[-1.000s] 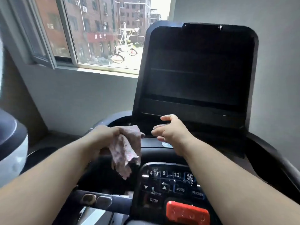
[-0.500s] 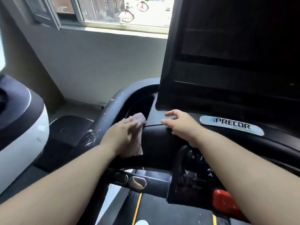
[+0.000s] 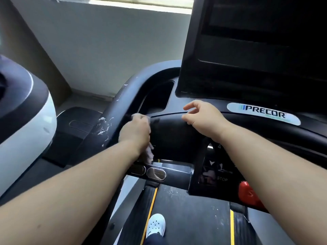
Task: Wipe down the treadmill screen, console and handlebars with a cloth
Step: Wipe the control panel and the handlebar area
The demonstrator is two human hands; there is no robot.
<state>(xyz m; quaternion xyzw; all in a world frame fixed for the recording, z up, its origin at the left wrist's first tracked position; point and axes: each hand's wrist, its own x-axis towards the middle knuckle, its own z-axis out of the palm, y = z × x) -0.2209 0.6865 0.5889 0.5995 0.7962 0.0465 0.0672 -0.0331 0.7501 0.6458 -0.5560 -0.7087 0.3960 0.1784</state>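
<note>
The cloth (image 3: 150, 153) is bunched in the left hand (image 3: 136, 131) and pressed against the left end of the console (image 3: 173, 138), where the console meets the left handlebar (image 3: 123, 96). Most of the cloth is hidden under the hand. A pinkish tail hangs out below the wrist and a small pale fold shows past the knuckles. The left grip is clamped on the cloth, fingers curled over it.

The right hand (image 3: 203, 117) hangs over the top edge of the console, just right of the left hand. Its grip is apart: the fingers are loosely bent, the thumb is away from the forefinger, and it holds nothing. I cannot tell whether its fingertips touch the console.

The dark screen (image 3: 256, 50) stands upright behind the right hand. A PRECOR badge (image 3: 263, 113) lies below the screen. A recessed pocket (image 3: 155, 96) sits between the screen and the handlebar, and the handlebar carries white scuffs beside the left hand.

Below the console a crossbar (image 3: 177, 174) bears two oval metal pads. To its right is a keypad (image 3: 217, 167) marked STOP, with a red button (image 3: 247, 193) partly behind the right forearm.

The belt (image 3: 191, 218) runs underneath, edged with yellow lines. One white shoe (image 3: 156, 225) stands on it. A white and black machine (image 3: 23, 121) stands at far left, and a grey wall (image 3: 106, 50) lies behind.
</note>
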